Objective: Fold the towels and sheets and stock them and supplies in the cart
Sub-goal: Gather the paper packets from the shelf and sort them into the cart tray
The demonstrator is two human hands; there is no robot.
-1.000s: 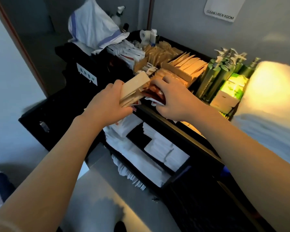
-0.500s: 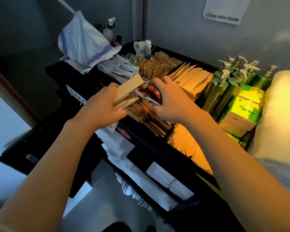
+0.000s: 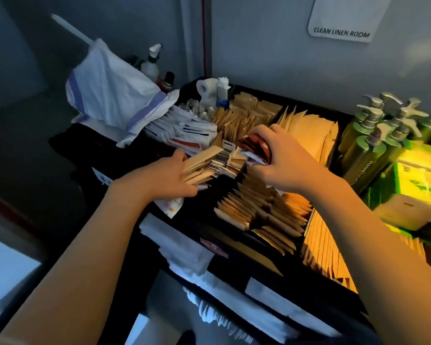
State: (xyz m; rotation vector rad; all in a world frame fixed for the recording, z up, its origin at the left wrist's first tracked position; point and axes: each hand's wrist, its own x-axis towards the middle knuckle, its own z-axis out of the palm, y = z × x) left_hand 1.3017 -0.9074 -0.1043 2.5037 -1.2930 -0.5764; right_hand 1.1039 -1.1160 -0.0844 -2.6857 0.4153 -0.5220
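The black cart's top tray (image 3: 234, 247) is divided into compartments packed with tan paper packets (image 3: 256, 215). My left hand (image 3: 167, 178) grips a stack of long tan packets (image 3: 199, 160) over the tray's left compartment. My right hand (image 3: 281, 160) holds a bunch of red and white sachets (image 3: 256, 148) just above the middle compartments. Folded white linen (image 3: 184, 247) lies on the shelf below the tray.
Green pump bottles (image 3: 373, 143) and a yellow-green tissue box (image 3: 413, 185) stand at the right. A white cloth with blue stripes (image 3: 110, 95), a spray bottle (image 3: 151, 62) and white sachets (image 3: 184, 130) sit at the tray's back left. The wall with a "CLEAN LINEN ROOM" sign (image 3: 341, 18) is behind.
Both hands have moved lower toward the tray compartments with their packets. The view has shifted down and closer to the cart's top.
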